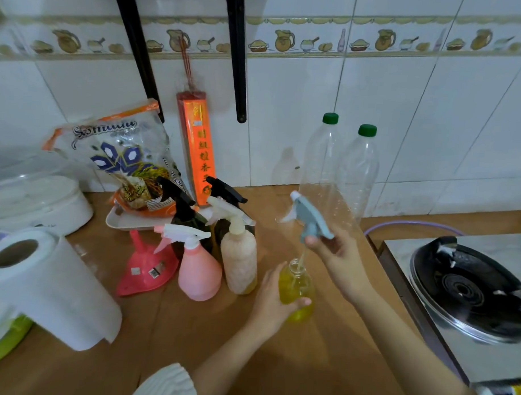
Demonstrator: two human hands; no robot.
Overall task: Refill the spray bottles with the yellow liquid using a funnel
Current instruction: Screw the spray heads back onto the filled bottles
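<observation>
Crowding left of the yellow-filled bottle (296,290): spray bottles (219,255), pink funnel (144,267).

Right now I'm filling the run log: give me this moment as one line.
left hand: holds open bottle of yellow liquid | right hand: holds spray head above bottle's neck | funnel: lies on counter
</observation>
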